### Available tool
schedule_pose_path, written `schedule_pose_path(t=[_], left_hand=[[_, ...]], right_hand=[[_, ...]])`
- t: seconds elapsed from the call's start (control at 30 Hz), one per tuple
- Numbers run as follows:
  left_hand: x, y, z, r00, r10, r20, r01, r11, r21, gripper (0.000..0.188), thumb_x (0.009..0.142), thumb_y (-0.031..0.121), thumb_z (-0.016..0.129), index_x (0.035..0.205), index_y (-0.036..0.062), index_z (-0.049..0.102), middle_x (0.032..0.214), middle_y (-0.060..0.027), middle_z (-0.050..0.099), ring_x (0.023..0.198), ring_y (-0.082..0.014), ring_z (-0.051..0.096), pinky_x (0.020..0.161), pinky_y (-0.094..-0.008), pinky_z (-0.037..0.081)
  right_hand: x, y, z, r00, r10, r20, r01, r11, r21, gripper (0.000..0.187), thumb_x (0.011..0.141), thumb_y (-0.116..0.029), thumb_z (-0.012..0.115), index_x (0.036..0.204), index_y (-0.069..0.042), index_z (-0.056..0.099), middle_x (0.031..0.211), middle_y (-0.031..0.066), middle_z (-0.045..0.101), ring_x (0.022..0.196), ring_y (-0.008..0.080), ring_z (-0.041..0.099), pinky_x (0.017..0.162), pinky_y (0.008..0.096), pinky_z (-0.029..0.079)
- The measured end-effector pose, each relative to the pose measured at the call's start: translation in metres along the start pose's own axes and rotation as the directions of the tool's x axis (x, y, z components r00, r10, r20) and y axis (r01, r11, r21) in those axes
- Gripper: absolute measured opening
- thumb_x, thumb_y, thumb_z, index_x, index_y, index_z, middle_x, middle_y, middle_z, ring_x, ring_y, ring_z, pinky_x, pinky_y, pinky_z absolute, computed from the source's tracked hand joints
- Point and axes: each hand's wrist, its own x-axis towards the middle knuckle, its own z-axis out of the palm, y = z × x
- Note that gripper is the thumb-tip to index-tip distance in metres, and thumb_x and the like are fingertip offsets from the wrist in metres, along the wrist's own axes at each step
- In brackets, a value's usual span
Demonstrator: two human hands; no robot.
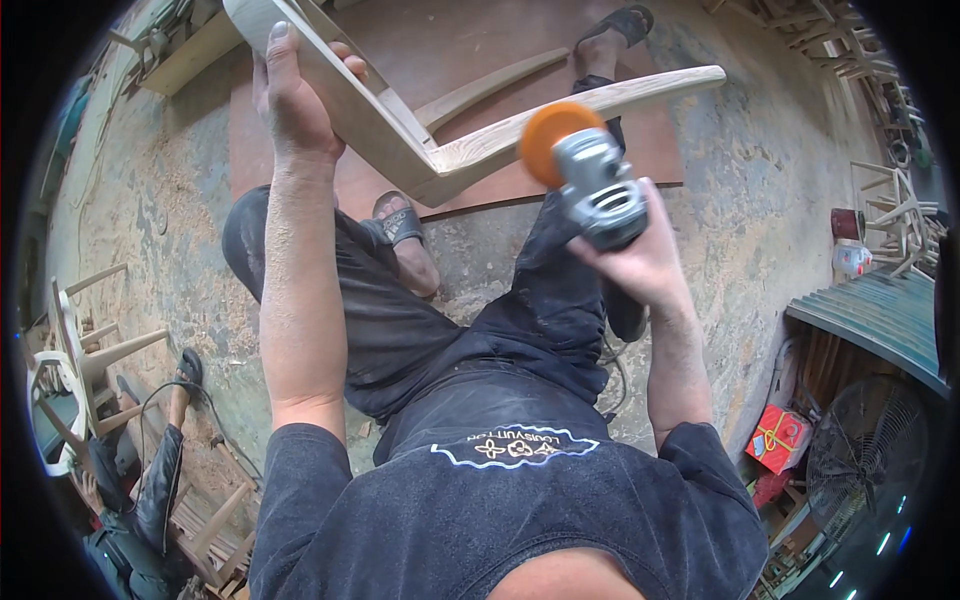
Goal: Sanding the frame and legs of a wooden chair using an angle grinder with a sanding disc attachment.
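Observation:
A pale wooden chair frame (375, 130) is raised over my knees, its board running from the upper left to a corner joint. From that joint a curved wooden arm (660, 90) reaches to the right. My left hand (298, 105) is closed around the board, thumb on its near face. In my right hand (648, 255) is a grey angle grinder (598, 190), gripped by its body. Its round orange disc (550, 140) looks blurred and overlaps the curved arm; whether they touch I cannot tell. My right fingers are partly hidden behind the tool.
A brown sheet (480, 40) covers the floor beyond my feet. Wooden chair frames (95, 340) stand at left, near another person (150, 490). To the right are more frames (890, 200), a corrugated panel (870, 310), a red box (780, 438) and a large fan (865, 450).

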Motion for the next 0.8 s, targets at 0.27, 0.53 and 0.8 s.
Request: schedule_pose_path(t=[0.27,0.53,0.8], left_hand=[[-0.008,-0.003,0.005,0.999,0.023,0.024,-0.023,1.0,-0.002,0.052,0.104,0.045,0.05,0.126,-0.0012,0.045,0.091,-0.017,0.06,0.073,-0.0264,0.064,0.068,-0.0371,0.055],[-0.024,0.002,-0.002,0.999,-0.035,0.013,0.035,0.999,0.015,0.052,0.104,0.046,0.051,0.129,0.0009,0.045,0.093,-0.0169,0.058,0.076,-0.0253,0.061,0.07,-0.0379,0.054],[-0.037,-0.001,0.007,0.999,0.015,-0.028,-0.014,0.999,0.04,0.048,0.104,0.043,0.052,0.126,0.0015,0.045,0.09,-0.0184,0.059,0.071,-0.0261,0.061,0.067,-0.0391,0.055]], right_hand=[[-0.003,-0.002,0.03,0.979,0.079,0.187,-0.052,0.988,-0.146,0.058,0.074,-0.021,0.091,0.11,-0.003,0.05,0.105,0.0152,0.072,0.106,0.0246,0.072,0.088,0.0372,0.057],[-0.001,0.002,-0.027,0.992,0.12,-0.026,-0.123,0.986,-0.115,0.065,0.072,-0.019,0.093,0.12,-0.005,0.052,0.112,0.0088,0.067,0.109,0.0174,0.065,0.095,0.0357,0.053],[-0.021,0.009,-0.049,0.944,0.236,-0.232,-0.249,0.968,-0.028,0.059,0.072,-0.01,0.091,0.119,-0.004,0.055,0.111,0.0064,0.066,0.106,0.0155,0.063,0.095,0.033,0.051]])
